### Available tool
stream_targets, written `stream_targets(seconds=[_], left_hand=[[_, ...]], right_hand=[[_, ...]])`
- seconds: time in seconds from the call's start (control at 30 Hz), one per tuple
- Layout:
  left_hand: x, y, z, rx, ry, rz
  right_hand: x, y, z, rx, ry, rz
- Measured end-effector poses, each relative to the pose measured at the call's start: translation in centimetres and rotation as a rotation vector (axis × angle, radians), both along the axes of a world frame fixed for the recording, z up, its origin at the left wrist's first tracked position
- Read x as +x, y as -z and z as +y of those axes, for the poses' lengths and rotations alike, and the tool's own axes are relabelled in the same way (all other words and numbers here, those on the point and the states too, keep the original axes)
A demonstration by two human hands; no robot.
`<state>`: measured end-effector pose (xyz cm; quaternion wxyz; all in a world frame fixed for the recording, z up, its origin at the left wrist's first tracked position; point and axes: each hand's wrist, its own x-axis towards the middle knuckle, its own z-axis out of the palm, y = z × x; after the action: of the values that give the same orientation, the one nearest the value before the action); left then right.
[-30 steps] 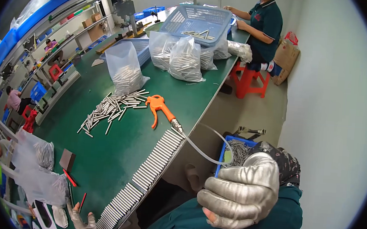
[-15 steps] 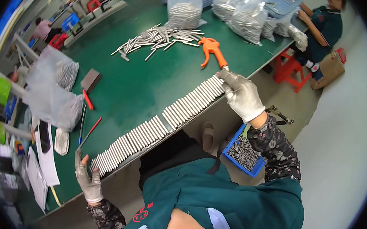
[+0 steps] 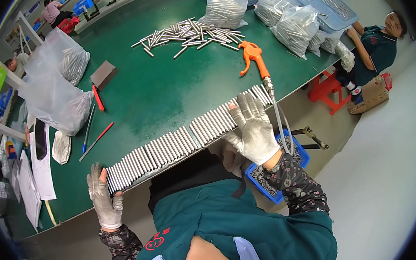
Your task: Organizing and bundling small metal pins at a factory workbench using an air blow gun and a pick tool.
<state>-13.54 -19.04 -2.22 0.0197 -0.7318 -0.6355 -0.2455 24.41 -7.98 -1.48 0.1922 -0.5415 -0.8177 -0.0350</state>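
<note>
A long row of slim metal pins (image 3: 170, 149) lies side by side along the table's near edge, slanting up to the right. At its left end rests my left hand (image 3: 105, 202), in a worn white glove. Its fingers are stretched out along the last pins, with the thumb at the near side. My right hand (image 3: 256, 136), also gloved, lies over the right part of the row. The fingers are spread and flat on the pins, and the thumb hangs by the table edge. Just beyond the row's right end lies an orange air blow gun (image 3: 256, 63) with its hose fitting.
Loose pins (image 3: 191, 35) lie heaped farther back on the green table (image 3: 137, 95). Bags of pins (image 3: 294, 29) stand behind; others (image 3: 57, 89) sit left, near a dark block (image 3: 104, 75) and pens (image 3: 96, 141). A blue crate (image 3: 262, 181) is below. A co-worker (image 3: 375, 50) sits far right.
My right hand has moved left and down from beside the blow gun onto the pins, its fingers now spread flat. My left hand stays at the row's left end.
</note>
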Motion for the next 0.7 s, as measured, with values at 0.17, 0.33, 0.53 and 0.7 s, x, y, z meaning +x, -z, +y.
stream_targets(seconds=[0.17,0.33,0.53,0.7], left_hand=[[0.0,0.4,-0.1,0.005,-0.027,-0.064],[0.1,0.4,0.1,0.029,-0.013,-0.064],[0.1,0.5,0.1,0.045,-0.033,-0.053],[0.0,0.5,0.2,0.042,-0.029,-0.056]], right_hand=[[2.4,-2.0,1.2,0.209,0.171,0.030],[5.6,-2.1,2.4,0.068,0.473,0.054],[7.0,-1.4,2.6,-0.059,0.537,0.081],[9.9,-0.4,3.9,0.103,0.538,-0.009]])
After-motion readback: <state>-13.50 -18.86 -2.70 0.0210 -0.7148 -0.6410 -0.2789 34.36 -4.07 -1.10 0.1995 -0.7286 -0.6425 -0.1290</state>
